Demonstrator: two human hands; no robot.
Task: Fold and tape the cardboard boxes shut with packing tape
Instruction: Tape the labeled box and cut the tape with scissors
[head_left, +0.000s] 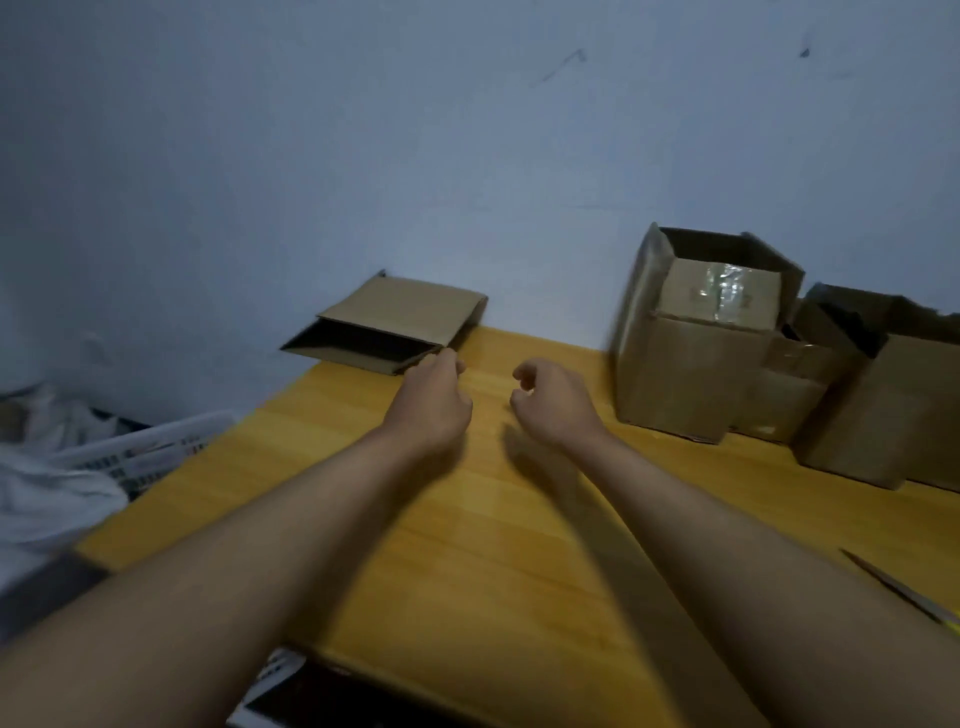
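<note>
Head view — two hands (483, 397), one flattened box (395, 322), three upright boxes (691, 364).

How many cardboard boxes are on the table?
5, maybe more hidden: flattened box by the wall, tall open box, taped box inside it, small box, right-edge box.

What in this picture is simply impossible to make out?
All from the head view:
- Left hand: its fingertips are hidden behind its knuckles, so whether it grips the flattened box is unclear.
- Pointed blade-like tool: cut off by the right edge.
- Small taped box: the larger open box hides its lower part.
- Dark object: cut off at the bottom edge.
- Packing tape roll: not visible.
</note>
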